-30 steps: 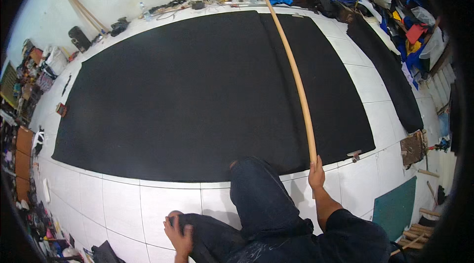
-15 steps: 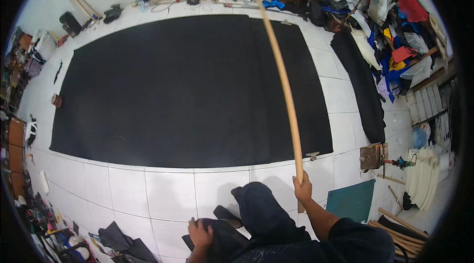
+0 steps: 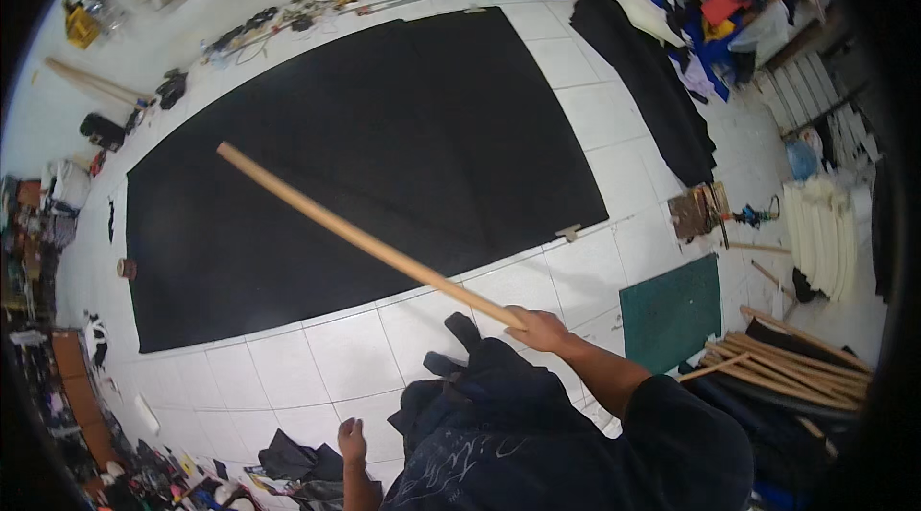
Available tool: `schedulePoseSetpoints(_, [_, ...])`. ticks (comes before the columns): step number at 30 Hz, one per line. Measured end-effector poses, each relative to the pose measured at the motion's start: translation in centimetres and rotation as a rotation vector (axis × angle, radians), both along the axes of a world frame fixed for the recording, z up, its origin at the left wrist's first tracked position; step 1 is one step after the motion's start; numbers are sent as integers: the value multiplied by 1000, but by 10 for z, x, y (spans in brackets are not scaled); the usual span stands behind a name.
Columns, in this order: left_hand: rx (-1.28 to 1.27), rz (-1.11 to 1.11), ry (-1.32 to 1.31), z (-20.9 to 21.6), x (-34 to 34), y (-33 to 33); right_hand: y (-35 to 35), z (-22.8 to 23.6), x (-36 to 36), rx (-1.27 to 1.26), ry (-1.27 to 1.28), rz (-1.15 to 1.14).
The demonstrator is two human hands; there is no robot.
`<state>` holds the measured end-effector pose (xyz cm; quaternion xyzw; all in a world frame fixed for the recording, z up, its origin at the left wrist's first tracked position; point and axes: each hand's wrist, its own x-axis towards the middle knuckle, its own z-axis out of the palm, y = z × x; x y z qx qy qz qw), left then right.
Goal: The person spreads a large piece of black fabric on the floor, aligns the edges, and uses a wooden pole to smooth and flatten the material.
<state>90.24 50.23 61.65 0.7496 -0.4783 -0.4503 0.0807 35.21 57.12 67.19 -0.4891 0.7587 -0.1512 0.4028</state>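
Observation:
My right hand (image 3: 537,329) is wrapped round one end of a long, pale wooden pole (image 3: 365,240). The pole slants up to the left, its far end over a large black sheet of material (image 3: 288,185) spread on the white tiled floor (image 3: 345,348). My left hand (image 3: 352,441) hangs low beside my body with nothing visible in it, fingers slightly apart. A metal clip (image 3: 568,234) sits at the sheet's near right edge. At its left edge stands a small reddish-brown can-like object (image 3: 127,268).
To the right lie a rolled black length of material (image 3: 652,89), a brown block-like box (image 3: 693,211), a green mat (image 3: 672,309) and a stack of wooden poles (image 3: 787,367). Scraps (image 3: 720,12) heap up at the far right. Dark pieces (image 3: 297,463) lie near my left hand.
The pole has swung from pointing away to slanting left across the sheet. My left hand has come off my knee and moved left. The view has turned, and my body is more upright.

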Motion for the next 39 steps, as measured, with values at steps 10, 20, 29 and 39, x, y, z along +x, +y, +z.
schedulePoseSetpoints(10, [347,160,158,14,15,38,1,8,43,115,-15,335])
schedulePoseSetpoints(20, [194,208,96,-4,103,-21,-21,12,113,114,70,494])
schedulePoseSetpoints(29, [299,253,94,11,115,-33,-24,6,145,158,84,476])
schedulePoseSetpoints(39, [354,-16,99,-12,65,-48,-4,15,139,142,123,367])
